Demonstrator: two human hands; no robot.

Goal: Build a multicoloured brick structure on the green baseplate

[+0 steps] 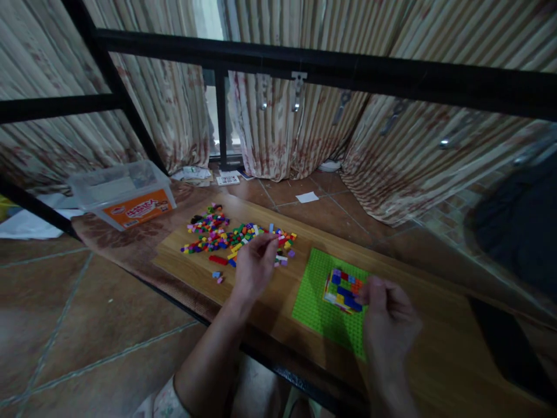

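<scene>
Right hand (389,310) at three o'clock of the block (343,290), fingers bent; cannot tell if gripping. Block sits on green plate (311,290): best steadied low, pressed squarely. Left hand (256,268) apart, toward ten o'clock by loose bricks (209,226), fingers drawn in, hold unclear.

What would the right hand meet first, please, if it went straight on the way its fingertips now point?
Most likely the right hand would meet the multicoloured structure of small plastic bricks on the green studded baseplate, close ahead, though any gap is hard to judge.
</scene>
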